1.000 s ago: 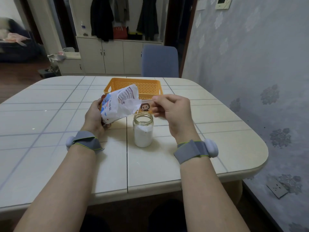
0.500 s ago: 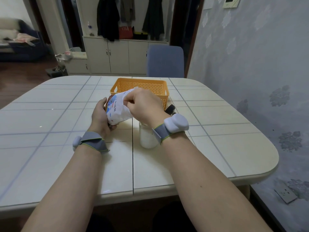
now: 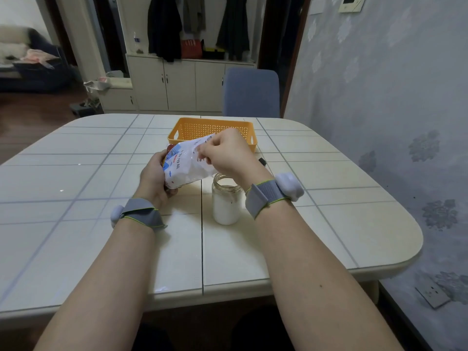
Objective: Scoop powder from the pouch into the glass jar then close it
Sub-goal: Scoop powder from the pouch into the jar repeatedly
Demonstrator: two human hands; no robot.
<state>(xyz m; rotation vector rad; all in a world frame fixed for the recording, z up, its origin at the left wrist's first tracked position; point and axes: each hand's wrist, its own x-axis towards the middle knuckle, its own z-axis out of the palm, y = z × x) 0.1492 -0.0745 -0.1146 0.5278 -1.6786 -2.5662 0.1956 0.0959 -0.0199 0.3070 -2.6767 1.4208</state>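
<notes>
Found pouch (image 3: pixel 187 164) lifted off table (image 3: pixel 76 173), tilted, mouth up and toward the right, just left of and slightly above glass jar (image 3: pixel 226 202). Noted white contents through its clear lower part.

Logged left hand (image 3: pixel 154 177) wrapped round pouch's lower left end, fingers curled behind it, wrist raised from a forearm lying low over table.

Logged right hand (image 3: pixel 225 154) at pouch's mouth, back of hand up, fingers curled, thumb and forefinger tips drawn together against the film. Cannot tell whether pinching the film itself or something inside. Placed right wrist over jar's far rim, hiding part of it.

Found jar upright on table, open-topped, white powder filling most of it.

Recorded a grey wristband (image 3: pixel 267 197) on each wrist. Saw orange basket (image 3: pixel 192 129) on table behind both hands, and blue chair (image 3: pixel 250 92) past the far edge.
</notes>
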